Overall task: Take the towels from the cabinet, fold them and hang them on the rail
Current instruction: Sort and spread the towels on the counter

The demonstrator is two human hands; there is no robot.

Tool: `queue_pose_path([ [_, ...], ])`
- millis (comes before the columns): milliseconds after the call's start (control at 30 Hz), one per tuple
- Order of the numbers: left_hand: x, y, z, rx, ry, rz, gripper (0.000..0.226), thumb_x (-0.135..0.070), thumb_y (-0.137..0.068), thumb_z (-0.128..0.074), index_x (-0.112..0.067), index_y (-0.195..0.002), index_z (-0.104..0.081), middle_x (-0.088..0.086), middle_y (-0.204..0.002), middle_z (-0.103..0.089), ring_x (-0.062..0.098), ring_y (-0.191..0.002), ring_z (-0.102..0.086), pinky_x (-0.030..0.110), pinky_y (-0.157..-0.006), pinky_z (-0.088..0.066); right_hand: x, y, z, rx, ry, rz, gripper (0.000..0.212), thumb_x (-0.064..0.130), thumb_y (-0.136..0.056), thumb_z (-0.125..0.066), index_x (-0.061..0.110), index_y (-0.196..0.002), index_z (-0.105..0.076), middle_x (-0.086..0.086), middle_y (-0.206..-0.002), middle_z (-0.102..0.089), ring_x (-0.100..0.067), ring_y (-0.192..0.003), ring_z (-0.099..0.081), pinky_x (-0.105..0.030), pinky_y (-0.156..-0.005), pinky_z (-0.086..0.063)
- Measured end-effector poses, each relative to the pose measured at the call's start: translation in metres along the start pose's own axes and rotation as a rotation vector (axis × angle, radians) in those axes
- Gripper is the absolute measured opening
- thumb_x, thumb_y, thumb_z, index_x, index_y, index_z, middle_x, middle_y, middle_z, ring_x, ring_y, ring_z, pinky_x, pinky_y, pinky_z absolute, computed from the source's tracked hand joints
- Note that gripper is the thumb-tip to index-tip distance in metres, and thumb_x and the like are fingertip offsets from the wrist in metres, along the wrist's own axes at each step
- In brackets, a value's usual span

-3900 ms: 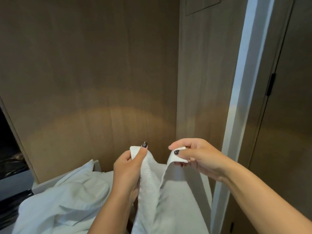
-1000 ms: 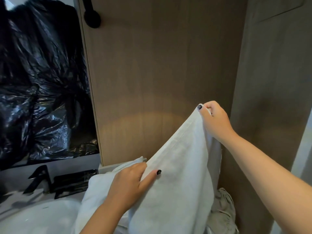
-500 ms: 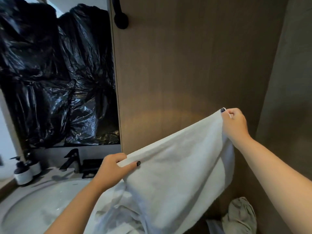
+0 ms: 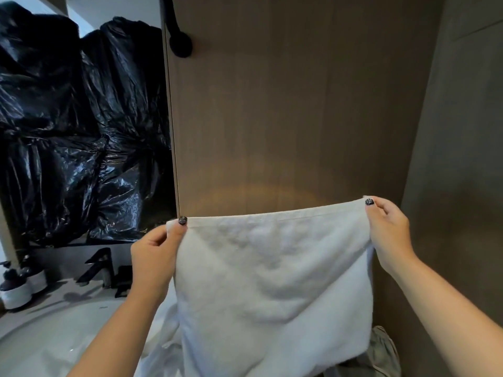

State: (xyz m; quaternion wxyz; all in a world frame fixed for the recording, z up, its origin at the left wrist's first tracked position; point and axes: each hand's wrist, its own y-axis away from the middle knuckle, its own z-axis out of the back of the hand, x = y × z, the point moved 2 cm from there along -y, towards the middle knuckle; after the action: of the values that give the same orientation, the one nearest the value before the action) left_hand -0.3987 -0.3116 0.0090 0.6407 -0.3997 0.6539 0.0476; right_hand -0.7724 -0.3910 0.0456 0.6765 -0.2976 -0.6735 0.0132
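A white towel (image 4: 272, 281) hangs spread out in front of me, its top edge stretched nearly level. My left hand (image 4: 153, 257) pinches the top left corner between thumb and fingers. My right hand (image 4: 388, 232) pinches the top right corner, a little higher. The towel's lower part hangs down over more white cloth (image 4: 163, 346) bunched below. A wooden cabinet panel (image 4: 285, 118) stands right behind the towel. No rail is in view.
A white basin (image 4: 49, 336) lies at lower left with a black tap (image 4: 99, 268) and two soap bottles (image 4: 20, 287) behind it. Black plastic sheeting (image 4: 76, 131) covers the wall at left. A black knob (image 4: 179, 44) sits on the panel. Grey cloth (image 4: 383, 355) lies at lower right.
My left hand rose and moved right, so the towel's top edge went from slanted to almost level. The towel now hangs flat and wide between both hands.
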Motion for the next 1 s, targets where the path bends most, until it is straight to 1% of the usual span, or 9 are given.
queue_pose_path([
  [100, -0.016, -0.006, -0.002, 0.001, 0.114, -0.024, 0.027, -0.029, -0.091, -0.069, -0.005, -0.078, -0.071, 0.007, -0.070, -0.055, 0.017, -0.065, -0.045, 0.030, -0.059, -0.041, 0.009, 0.005, 0.006, 0.011, -0.056, 0.028, 0.018, 0.017, -0.100, -0.054, 0.020, -0.115, -0.063, 0.001, -0.110, -0.064, -0.013, -0.100, -0.060, -0.023, -0.073, -0.047],
  [233, -0.027, -0.013, 0.007, 0.011, 0.119, -0.088, 0.008, -0.028, -0.083, -0.073, -0.023, -0.089, -0.076, -0.009, -0.086, -0.076, 0.004, -0.078, -0.067, 0.021, -0.070, -0.057, 0.020, 0.012, 0.012, 0.083, -0.103, 0.065, 0.014, 0.016, -0.099, -0.056, 0.023, -0.109, -0.063, -0.001, -0.108, -0.065, -0.014, -0.098, -0.062, -0.022, -0.072, -0.047],
  [400, -0.031, -0.011, 0.038, 0.033, 0.071, -0.122, 0.013, -0.021, -0.072, -0.076, -0.032, -0.079, -0.080, -0.010, -0.088, -0.077, 0.002, -0.080, -0.068, 0.015, -0.072, -0.057, 0.022, 0.022, 0.017, 0.192, 0.046, 0.140, 0.019, 0.015, -0.095, -0.060, 0.023, -0.112, -0.062, 0.010, -0.107, -0.065, -0.008, -0.100, -0.061, -0.021, -0.077, -0.048],
  [533, -0.038, -0.012, 0.066, 0.131, -0.036, -0.156, 0.013, -0.013, -0.068, -0.078, -0.022, -0.077, -0.081, 0.001, -0.088, -0.077, 0.012, -0.082, -0.066, 0.020, -0.072, -0.058, 0.019, 0.027, 0.011, 0.247, 0.108, 0.160, 0.019, 0.013, -0.092, -0.063, 0.022, -0.108, -0.063, 0.011, -0.106, -0.065, -0.006, -0.097, -0.061, -0.017, -0.074, -0.047],
  [700, -0.055, -0.004, 0.078, 0.163, -0.096, -0.207, 0.012, 0.004, -0.070, -0.076, -0.004, -0.079, -0.077, 0.002, -0.083, -0.076, 0.002, -0.073, -0.067, 0.013, -0.065, -0.054, 0.016, 0.032, 0.000, 0.324, 0.013, 0.089, 0.016, 0.010, -0.094, -0.060, 0.022, -0.104, -0.065, -0.006, -0.085, -0.070, -0.015, -0.064, -0.064, -0.020, -0.053, -0.053],
  [800, -0.059, -0.005, 0.088, 0.127, 0.059, -0.112, 0.008, -0.015, -0.059, -0.082, -0.018, -0.066, -0.078, -0.001, -0.076, -0.075, 0.007, -0.069, -0.068, 0.017, -0.059, -0.057, 0.016, 0.036, -0.001, 0.366, -0.071, 0.086, 0.016, 0.009, -0.093, -0.060, 0.017, -0.106, -0.065, -0.005, -0.079, -0.071, -0.019, -0.065, -0.070, -0.021, -0.055, -0.058],
  [867, -0.057, -0.005, 0.093, 0.104, 0.153, -0.043, 0.026, -0.029, -0.047, -0.086, -0.018, -0.068, -0.078, -0.001, -0.071, -0.073, 0.008, -0.065, -0.067, 0.017, -0.058, -0.056, 0.017, 0.039, -0.001, 0.404, -0.140, 0.072, 0.023, 0.021, -0.085, -0.064, 0.016, -0.107, -0.065, -0.006, -0.081, -0.072, -0.021, -0.068, -0.071, -0.022, -0.057, -0.059],
  [933, -0.053, -0.003, 0.097, 0.087, 0.142, 0.010, 0.034, -0.030, -0.047, -0.088, -0.017, -0.076, -0.076, 0.002, -0.073, -0.073, 0.011, -0.068, -0.068, 0.018, -0.061, -0.057, 0.016, 0.041, -0.004, 0.419, -0.169, 0.047, 0.035, 0.033, -0.075, -0.067, 0.017, -0.106, -0.065, -0.006, -0.081, -0.072, -0.022, -0.069, -0.072, -0.022, -0.058, -0.059],
  [1000, -0.047, 0.000, 0.099, 0.088, 0.006, 0.039, 0.033, -0.020, -0.060, -0.085, -0.019, -0.091, -0.074, 0.005, -0.080, -0.074, 0.011, -0.072, -0.068, 0.017, -0.063, -0.058, 0.011, 0.041, -0.009, 0.412, -0.154, 0.006, 0.021, 0.023, -0.086, -0.064, 0.017, -0.105, -0.065, -0.007, -0.083, -0.073, -0.022, -0.070, -0.073, -0.022, -0.060, -0.059],
])
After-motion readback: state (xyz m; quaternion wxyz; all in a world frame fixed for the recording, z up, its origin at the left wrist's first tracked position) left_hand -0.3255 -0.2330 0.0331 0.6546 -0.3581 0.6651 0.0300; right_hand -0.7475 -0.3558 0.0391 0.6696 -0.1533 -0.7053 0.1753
